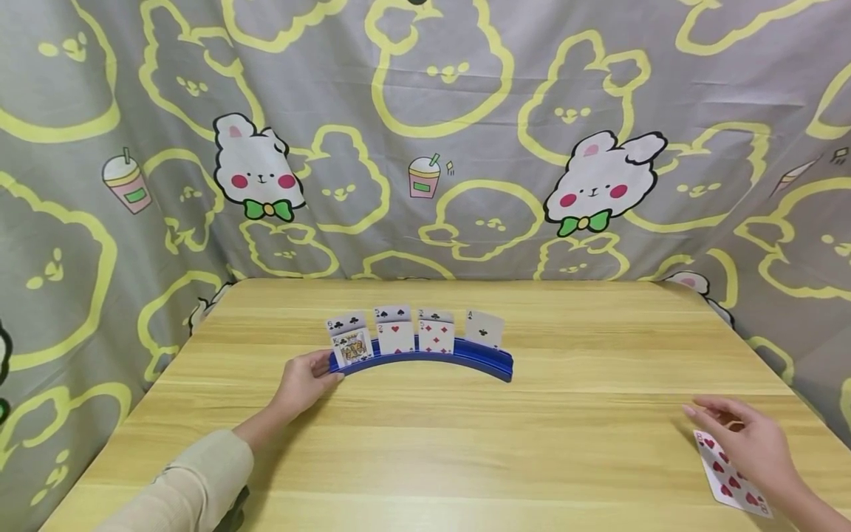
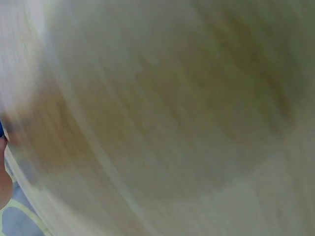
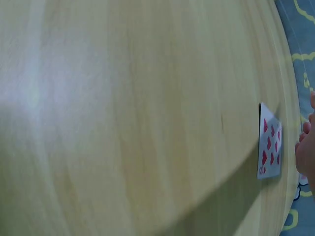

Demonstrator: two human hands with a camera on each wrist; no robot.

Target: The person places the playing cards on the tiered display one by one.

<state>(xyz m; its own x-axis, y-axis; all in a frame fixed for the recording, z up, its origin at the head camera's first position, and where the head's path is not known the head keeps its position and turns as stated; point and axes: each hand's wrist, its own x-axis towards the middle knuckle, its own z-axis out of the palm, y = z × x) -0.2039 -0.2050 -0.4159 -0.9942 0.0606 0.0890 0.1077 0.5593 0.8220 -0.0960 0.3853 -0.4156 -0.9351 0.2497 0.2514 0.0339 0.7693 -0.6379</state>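
Note:
A curved blue card holder (image 1: 488,360) stands on the table with playing cards upright in it. From left to right its front cards are a king of clubs (image 1: 352,349), a heart card (image 1: 395,337), a diamond card (image 1: 436,336) and an ace of clubs (image 1: 484,329). More cards show behind the first three. My left hand (image 1: 307,383) grips the holder's left end, thumb in front. Over at the right, my right hand (image 1: 751,440) hovers with loosely bent fingers above a card with several red hearts (image 3: 269,142). That card lies face up, apart from the fingers in the right wrist view.
The light wooden table (image 1: 465,458) reaches back to a grey curtain (image 1: 459,162) printed with yellow outlines and white rabbits. The curtain also hangs along both sides. Only a sliver of the left hand enters the left wrist view.

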